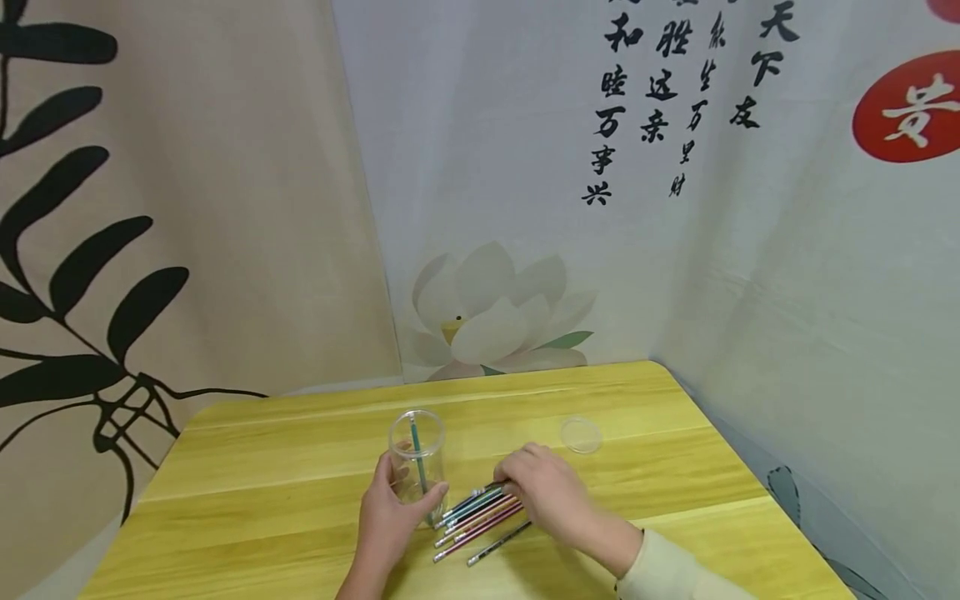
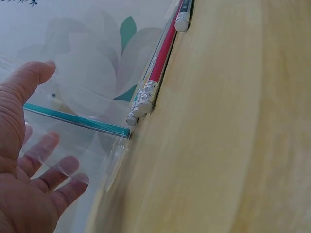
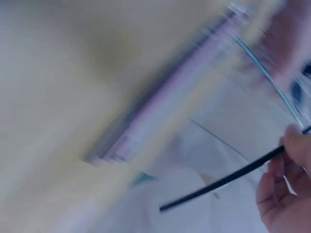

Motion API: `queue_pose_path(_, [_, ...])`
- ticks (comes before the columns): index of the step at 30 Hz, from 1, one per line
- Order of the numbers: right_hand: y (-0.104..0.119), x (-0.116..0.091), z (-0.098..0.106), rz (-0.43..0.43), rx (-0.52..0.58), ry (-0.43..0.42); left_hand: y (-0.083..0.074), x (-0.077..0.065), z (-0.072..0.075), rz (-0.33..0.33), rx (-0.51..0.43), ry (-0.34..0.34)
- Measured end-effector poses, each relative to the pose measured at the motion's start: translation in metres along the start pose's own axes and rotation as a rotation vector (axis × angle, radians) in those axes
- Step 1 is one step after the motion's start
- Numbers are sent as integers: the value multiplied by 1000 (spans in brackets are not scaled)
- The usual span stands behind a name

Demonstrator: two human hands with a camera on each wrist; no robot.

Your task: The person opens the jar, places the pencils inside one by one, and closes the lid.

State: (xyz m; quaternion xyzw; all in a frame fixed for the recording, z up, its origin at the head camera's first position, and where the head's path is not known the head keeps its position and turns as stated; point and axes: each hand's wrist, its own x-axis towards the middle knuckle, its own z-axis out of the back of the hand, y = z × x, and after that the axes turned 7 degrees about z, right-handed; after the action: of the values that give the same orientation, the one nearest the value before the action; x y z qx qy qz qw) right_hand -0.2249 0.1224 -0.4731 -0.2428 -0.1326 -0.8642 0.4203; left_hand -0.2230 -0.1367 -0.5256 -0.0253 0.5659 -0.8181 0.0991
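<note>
A clear plastic cup (image 1: 436, 463) stands upright on the table, and my left hand (image 1: 390, 510) grips its side, thumb on one side and fingers on the other. Inside it leans a teal pencil (image 1: 417, 458). To the cup's right lies a loose bunch of pencils (image 1: 478, 518), teal, pink and dark, their eraser ends towards the cup. My right hand (image 1: 547, 497) is over the far ends of the bunch. Between its thumb and fingers it pinches a dark pencil (image 3: 221, 183), held off the table in the blurred right wrist view.
A round clear lid (image 1: 581, 435) lies flat behind the right hand. One black pencil (image 1: 498, 543) rests slightly apart at the near side of the bunch. The wooden table (image 1: 285, 467) ends at a printed fabric backdrop (image 1: 525, 208).
</note>
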Motion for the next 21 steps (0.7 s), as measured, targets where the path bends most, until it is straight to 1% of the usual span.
queue_pose_path(2, [-2,14,18,-57,90,-115,0,0,1,-3,-7,1])
queue_pose_path(6, [-5,41,49,-126,295,-375,0,0,2,-4,-9,4])
queue_pose_path(8, [-5,52,59,-154,402,-468,0,0,3,-3,-8,4])
queue_pose_path(9, [-5,57,61,-161,447,-495,0,0,3,-3,-8,5])
queue_pose_path(11, [-4,65,62,-194,537,-504,0,0,3,-1,-8,6])
queue_pose_path(13, [-3,71,57,-235,614,-475,0,1,3,4,-6,7])
queue_pose_path(15, [-2,75,47,-285,664,-430,1,1,3,6,-4,10])
queue_pose_path(17, [-2,78,35,-334,679,-382,1,1,2,4,0,10])
queue_pose_path(18, [-2,79,29,-343,667,-360,1,1,2,3,3,8])
queue_pose_path(21, [-1,82,12,-338,601,-287,2,2,1,-2,2,2])
